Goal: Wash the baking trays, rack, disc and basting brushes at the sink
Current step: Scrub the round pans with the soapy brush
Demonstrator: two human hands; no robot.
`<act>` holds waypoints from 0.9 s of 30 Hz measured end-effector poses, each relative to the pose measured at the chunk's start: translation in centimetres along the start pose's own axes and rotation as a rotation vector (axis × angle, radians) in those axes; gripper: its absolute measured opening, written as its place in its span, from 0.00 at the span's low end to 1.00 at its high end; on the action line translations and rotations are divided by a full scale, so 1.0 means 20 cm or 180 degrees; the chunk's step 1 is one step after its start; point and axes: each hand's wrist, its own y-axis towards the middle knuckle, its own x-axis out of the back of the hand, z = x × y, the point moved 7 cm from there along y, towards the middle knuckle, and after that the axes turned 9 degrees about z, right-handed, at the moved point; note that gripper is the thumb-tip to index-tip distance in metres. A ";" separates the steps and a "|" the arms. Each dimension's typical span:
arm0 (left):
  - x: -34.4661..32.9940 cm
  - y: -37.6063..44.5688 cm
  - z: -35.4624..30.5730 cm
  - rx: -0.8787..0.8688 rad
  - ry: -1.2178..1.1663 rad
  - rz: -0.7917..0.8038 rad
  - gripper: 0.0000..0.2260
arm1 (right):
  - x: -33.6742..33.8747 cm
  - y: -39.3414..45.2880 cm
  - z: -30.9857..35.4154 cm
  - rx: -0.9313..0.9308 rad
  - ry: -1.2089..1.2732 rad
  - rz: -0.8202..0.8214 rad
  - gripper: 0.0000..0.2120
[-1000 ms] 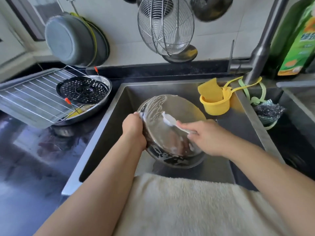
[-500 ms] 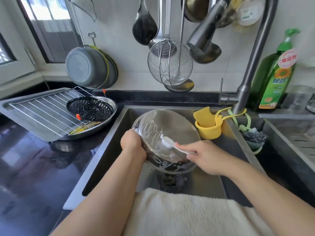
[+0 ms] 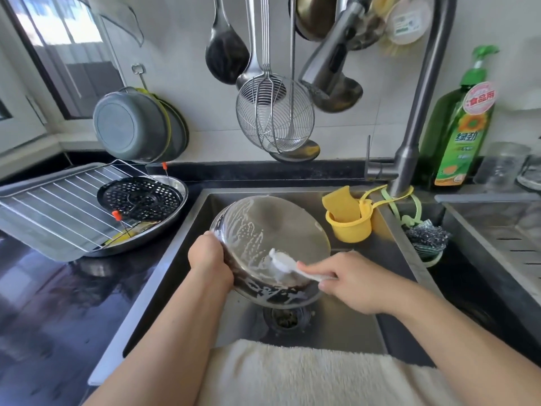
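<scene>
Below us, the steel sink fills the middle of the view, with a pale towel draped over its near edge at 6 o'clock. Out at 9 o'clock on the dark worktop we see a flat rectangular baking tray with the wire rack lying on it. Its right end overlaps a round steel tray, in which the black perforated disc sits. Two orange-tipped basting brushes poke up by that round tray.

Over the basin we hold a round baking tray tilted, soapy streaks running across its inside. Our left hand grips its rim at 9 o'clock, fingers curled round the edge. Our right hand, at the tray's 4 o'clock, has its fingers clamped on the handle of a white brush, whose head presses on the foamy lower part of the tray. The drain shows just under the tray.

At 2 o'clock of the tray a yellow cup holding a yellow sponge hangs from the tap. A green detergent bottle stands farther to the right, and a steel scourer lies at 3 o'clock. A wire skimmer hangs on the wall at 12 o'clock.
</scene>
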 end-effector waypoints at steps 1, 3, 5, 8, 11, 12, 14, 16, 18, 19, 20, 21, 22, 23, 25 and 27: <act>0.00 -0.01 0.00 -0.0002 0.0004 0.0005 0.08 | 0.03 0.00 -0.04 -0.0159 -0.0105 -0.0108 0.24; 0.00 -0.01 -0.01 0.0004 0.0019 -0.0004 0.09 | 0.05 0.00 -0.07 -0.0275 -0.0132 -0.0049 0.24; 0.01 -0.01 -0.01 -0.0023 0.0026 -0.0045 0.10 | -0.02 -0.02 0.01 0.0028 0.0135 0.0307 0.24; 0.03 0.01 0.00 -0.0022 0.0012 -0.0099 0.11 | 0.00 -0.02 -0.02 -0.0026 0.0186 0.0276 0.25; 0.03 -0.01 -0.02 -0.0021 -0.0123 -0.0107 0.07 | 0.08 -0.02 -0.12 -0.0346 -0.0034 0.0091 0.24; 0.03 -0.01 -0.02 0.0001 -0.0142 -0.0096 0.07 | 0.06 -0.03 -0.09 -0.0228 0.0026 0.0188 0.24; 0.05 0.02 -0.03 0.0050 -0.0113 -0.0157 0.09 | 0.00 -0.04 0.00 0.0038 0.0309 0.0457 0.24; 0.08 0.07 -0.03 0.0103 0.0007 -0.0154 0.11 | 0.05 -0.04 -0.06 -0.0078 0.0297 0.0255 0.25; 0.08 0.06 -0.06 0.0026 0.0125 -0.0045 0.15 | 0.13 -0.04 -0.18 -0.0456 0.0155 -0.0014 0.25; 0.07 0.05 -0.06 -0.0024 0.0156 0.0018 0.18 | 0.14 -0.05 -0.20 -0.0537 0.0132 -0.0018 0.25; 0.07 0.03 -0.08 -0.0070 0.0199 0.0045 0.19 | 0.14 -0.06 -0.18 -0.0485 0.0143 0.0061 0.25; 0.07 0.03 -0.08 -0.0083 0.0184 0.0043 0.19 | 0.11 -0.06 -0.14 -0.0335 0.0211 0.0201 0.24; 0.07 0.03 -0.07 -0.0022 0.0147 0.0047 0.18 | 0.07 -0.07 -0.08 -0.0175 0.0333 0.0366 0.24; 0.07 0.03 -0.05 0.0067 0.0093 0.0019 0.17 | 0.05 -0.07 -0.06 -0.0138 0.0358 0.0427 0.24; 0.07 0.02 -0.03 0.0188 -0.0054 -0.0026 0.15 | 0.11 -0.06 -0.12 -0.0364 0.0167 0.0151 0.24; 0.07 0.01 -0.02 0.0233 -0.0211 -0.0049 0.15 | 0.16 -0.05 -0.19 -0.0650 0.0007 -0.0094 0.24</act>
